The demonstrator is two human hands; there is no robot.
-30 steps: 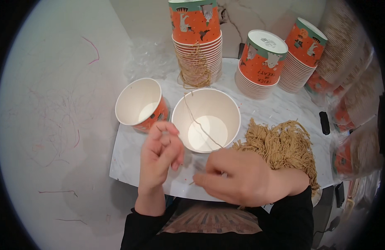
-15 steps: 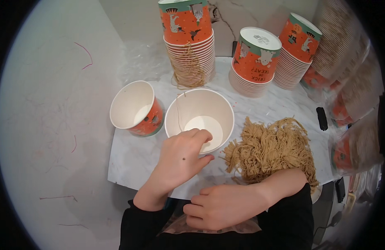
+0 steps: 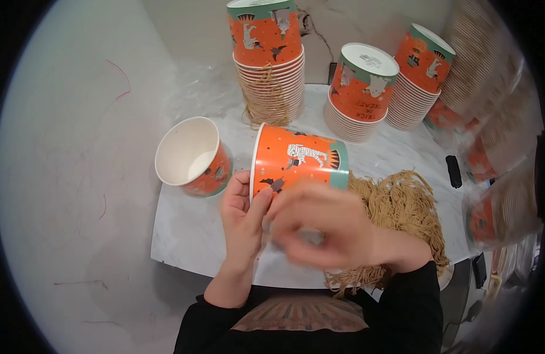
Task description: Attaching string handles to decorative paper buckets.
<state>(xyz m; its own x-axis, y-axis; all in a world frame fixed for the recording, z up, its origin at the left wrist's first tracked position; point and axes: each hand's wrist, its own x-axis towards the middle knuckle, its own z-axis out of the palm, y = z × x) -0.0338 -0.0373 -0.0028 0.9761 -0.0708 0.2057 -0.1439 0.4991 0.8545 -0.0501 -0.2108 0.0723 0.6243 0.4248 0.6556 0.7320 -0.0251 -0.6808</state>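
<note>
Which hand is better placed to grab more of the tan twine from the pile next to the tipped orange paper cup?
Probably the right hand: it hovers, blurred, beside the tan twine pile, while the left hand grips the rim of the tipped orange paper cup.

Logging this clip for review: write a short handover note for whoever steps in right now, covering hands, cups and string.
Left hand: holds the orange paper cup, tipped on its side, at its rim.
Right hand: motion-blurred just below that cup; its grip cannot be told.
A second cup lies tilted, mouth open, to the left.
Tan string pile lies to the right.
Inverted cup stacks stand behind.
No string is visibly attached to the cup.
</note>
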